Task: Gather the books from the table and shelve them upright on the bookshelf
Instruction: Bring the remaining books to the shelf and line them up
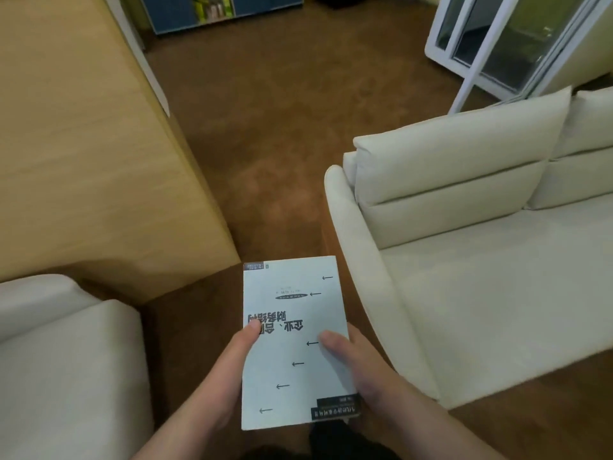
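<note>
Fingers of your left hand (pixel 215 390) and right hand (pixel 368 373) were wrapped round the white book (pixel 292 307). Your thumbs (pixel 252 328) were pressed on the cover and the rest were tucked underneath where the camera couldn't see them. So a proper two-handed grip, nothing loose. You held it low in front of you, cover up, over the brown floor (pixel 265 111). The title read upside down from your side. You had the cream sofa (pixel 464 287) on your right and another cream seat (pixel 66 360) on your left.

Reply: agreed, and I'd call that the carry step. The book was off the table and not on any shelf yet. The only shelf-looking thing I spotted was that blue unit (pixel 199 14) across the room, well apart from you, with some small stuff in an open bay. Can't swear it was the bookshelf though, it was too far off and cropped.

First poster again: yeah. If it was, your next move needed a walk down the gap past the wooden cabinet (pixel 83 161). Then you'd have had to tip the book upright, spine out, before sliding it in. One hand probably had to let go to steady the neighbours. No idea how many books were left, since no table with books was in shot.
</note>
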